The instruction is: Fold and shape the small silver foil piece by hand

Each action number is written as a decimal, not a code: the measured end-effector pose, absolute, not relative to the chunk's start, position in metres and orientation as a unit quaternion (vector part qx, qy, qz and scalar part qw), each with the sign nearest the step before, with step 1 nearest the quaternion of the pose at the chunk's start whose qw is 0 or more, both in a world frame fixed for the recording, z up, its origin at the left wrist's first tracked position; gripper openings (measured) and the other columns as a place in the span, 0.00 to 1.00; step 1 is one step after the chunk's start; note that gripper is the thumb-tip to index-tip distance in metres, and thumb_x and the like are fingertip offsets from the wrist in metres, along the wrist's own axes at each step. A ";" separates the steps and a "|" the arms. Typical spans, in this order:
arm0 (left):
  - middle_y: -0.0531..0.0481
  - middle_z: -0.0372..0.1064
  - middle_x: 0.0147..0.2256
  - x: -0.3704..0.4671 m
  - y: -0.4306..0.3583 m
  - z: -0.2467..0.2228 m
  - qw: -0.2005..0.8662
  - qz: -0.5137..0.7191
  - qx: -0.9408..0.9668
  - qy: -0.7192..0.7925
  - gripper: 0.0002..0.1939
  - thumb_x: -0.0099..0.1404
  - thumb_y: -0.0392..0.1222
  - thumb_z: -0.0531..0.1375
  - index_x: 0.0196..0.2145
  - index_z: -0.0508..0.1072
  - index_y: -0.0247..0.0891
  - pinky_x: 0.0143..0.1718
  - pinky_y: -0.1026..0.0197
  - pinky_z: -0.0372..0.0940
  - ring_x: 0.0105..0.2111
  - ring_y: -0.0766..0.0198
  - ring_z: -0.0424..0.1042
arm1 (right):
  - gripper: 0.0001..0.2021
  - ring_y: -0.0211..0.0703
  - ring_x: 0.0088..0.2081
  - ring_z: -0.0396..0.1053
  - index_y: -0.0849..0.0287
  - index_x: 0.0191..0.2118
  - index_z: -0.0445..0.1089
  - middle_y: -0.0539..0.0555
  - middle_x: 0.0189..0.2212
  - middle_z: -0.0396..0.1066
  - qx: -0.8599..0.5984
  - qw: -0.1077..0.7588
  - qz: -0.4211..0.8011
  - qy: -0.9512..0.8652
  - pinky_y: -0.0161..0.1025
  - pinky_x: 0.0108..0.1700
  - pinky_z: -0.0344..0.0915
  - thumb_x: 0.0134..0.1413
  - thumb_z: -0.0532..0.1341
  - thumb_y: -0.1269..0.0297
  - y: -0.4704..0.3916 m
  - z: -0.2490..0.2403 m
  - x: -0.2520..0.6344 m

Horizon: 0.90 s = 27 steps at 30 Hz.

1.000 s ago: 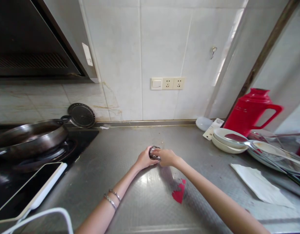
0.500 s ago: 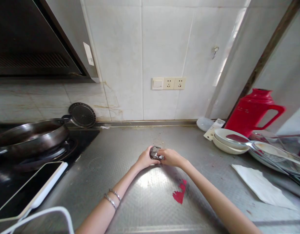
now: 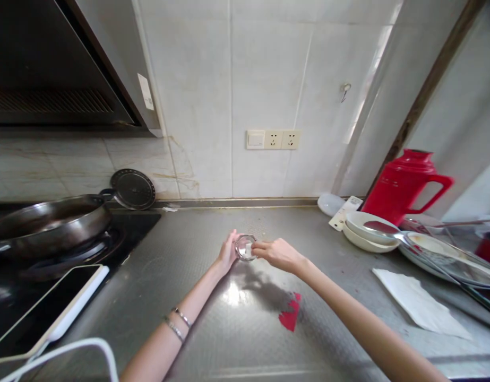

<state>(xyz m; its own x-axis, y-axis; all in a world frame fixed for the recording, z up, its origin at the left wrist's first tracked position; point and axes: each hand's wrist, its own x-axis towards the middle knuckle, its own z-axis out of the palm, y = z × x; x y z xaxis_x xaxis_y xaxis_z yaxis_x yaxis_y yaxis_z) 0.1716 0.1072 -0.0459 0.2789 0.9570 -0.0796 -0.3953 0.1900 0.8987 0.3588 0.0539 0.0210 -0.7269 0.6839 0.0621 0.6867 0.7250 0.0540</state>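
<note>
A small round clear glass (image 3: 240, 249) is tipped so that its mouth faces me, above the middle of the steel counter. My left hand (image 3: 228, 253) grips it from the left side, fingers along its outer wall. At the glass's right rim, my right hand (image 3: 280, 254) has thumb and fingers pinched together. Between those fingertips and the inside of the glass shows a bit of white tissue (image 3: 248, 250). Part of the tissue is hidden by the fingers.
A torn red scrap (image 3: 290, 314) lies nearer me on the counter (image 3: 181, 297). To the right are a folded white napkin (image 3: 420, 302), stacked bowls (image 3: 368, 245) and a red thermos (image 3: 404, 185). A pan (image 3: 53, 223) sits on the stove at left, behind a phone-like device (image 3: 49, 307).
The glass has turned and its inside looks clearer. My left fingers have straightened along its side, and my right hand has shifted slightly at the rim.
</note>
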 end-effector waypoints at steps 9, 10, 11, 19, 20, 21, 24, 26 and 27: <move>0.49 0.73 0.23 0.168 0.091 -0.028 0.795 0.400 0.331 0.313 0.20 0.58 0.56 0.58 0.34 0.73 0.34 0.26 0.55 0.69 0.21 0.61 0.71 | 0.13 0.42 0.43 0.66 0.59 0.41 0.67 0.56 0.50 0.66 -0.309 -0.028 -0.127 -0.942 0.34 0.35 0.61 0.66 0.46 0.69 0.058 0.035 0.344; 0.49 0.73 0.24 0.170 0.091 -0.029 0.786 0.414 0.331 0.317 0.19 0.58 0.55 0.58 0.33 0.73 0.33 0.25 0.56 0.69 0.21 0.63 0.70 | 0.13 0.41 0.42 0.67 0.59 0.42 0.67 0.56 0.50 0.66 -0.307 -0.036 -0.133 -0.942 0.35 0.35 0.61 0.66 0.45 0.70 0.058 0.035 0.344; 0.49 0.73 0.25 0.171 0.091 -0.030 0.778 0.427 0.333 0.319 0.19 0.58 0.54 0.58 0.33 0.74 0.33 0.25 0.58 0.68 0.21 0.64 0.70 | 0.13 0.41 0.41 0.67 0.59 0.43 0.67 0.56 0.51 0.66 -0.307 -0.041 -0.138 -0.941 0.35 0.35 0.62 0.66 0.46 0.71 0.058 0.034 0.344; 0.46 0.75 0.30 0.175 0.086 -0.029 0.707 0.511 0.362 0.329 0.17 0.53 0.52 0.61 0.31 0.74 0.33 0.25 0.66 0.62 0.26 0.65 0.71 | 0.34 0.44 0.44 0.69 0.43 0.61 0.50 0.54 0.62 0.53 -0.398 -0.013 -0.111 -0.911 0.36 0.35 0.67 0.52 0.52 0.82 0.043 0.010 0.342; 0.45 0.75 0.30 0.176 0.085 -0.028 0.705 0.514 0.365 0.327 0.18 0.53 0.52 0.61 0.31 0.74 0.32 0.25 0.66 0.62 0.26 0.65 0.71 | 0.36 0.45 0.45 0.69 0.43 0.62 0.48 0.53 0.63 0.53 -0.419 0.000 -0.086 -0.904 0.37 0.36 0.67 0.50 0.52 0.82 0.040 0.005 0.339; 0.45 0.75 0.29 0.177 0.084 -0.028 0.702 0.518 0.365 0.324 0.18 0.53 0.53 0.60 0.30 0.74 0.32 0.25 0.66 0.61 0.25 0.65 0.71 | 0.36 0.45 0.45 0.69 0.43 0.62 0.48 0.53 0.63 0.53 -0.439 0.020 -0.057 -0.896 0.37 0.38 0.68 0.49 0.52 0.81 0.037 -0.001 0.335; 0.46 0.74 0.27 0.179 0.082 -0.029 0.688 0.545 0.353 0.324 0.18 0.52 0.52 0.61 0.29 0.73 0.32 0.25 0.66 0.61 0.24 0.66 0.70 | 0.32 0.45 0.46 0.70 0.50 0.59 0.55 0.53 0.61 0.56 -0.475 0.127 0.052 -0.869 0.38 0.42 0.68 0.46 0.54 0.76 0.030 -0.019 0.319; 0.47 0.74 0.26 0.179 0.082 -0.030 0.679 0.563 0.338 0.327 0.18 0.52 0.52 0.61 0.29 0.73 0.33 0.27 0.65 0.62 0.24 0.66 0.70 | 0.31 0.44 0.46 0.69 0.54 0.57 0.58 0.54 0.59 0.58 -0.479 0.228 0.125 -0.838 0.35 0.42 0.68 0.43 0.55 0.75 0.026 -0.030 0.305; 0.48 0.73 0.26 0.179 0.082 -0.031 0.678 0.568 0.333 0.329 0.18 0.52 0.53 0.60 0.29 0.72 0.32 0.27 0.65 0.62 0.24 0.66 0.70 | 0.31 0.44 0.47 0.68 0.54 0.56 0.59 0.55 0.59 0.58 -0.478 0.268 0.157 -0.822 0.33 0.41 0.68 0.41 0.55 0.76 0.024 -0.034 0.299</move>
<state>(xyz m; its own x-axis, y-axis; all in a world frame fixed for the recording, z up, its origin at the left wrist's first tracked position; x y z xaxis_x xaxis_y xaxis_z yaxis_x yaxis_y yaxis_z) 0.1789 0.0820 -0.0307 0.1392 0.9879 -0.0682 -0.5504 0.1345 0.8240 0.2986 0.0242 -0.0342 -0.3992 0.8701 0.2892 0.7019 0.4929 -0.5142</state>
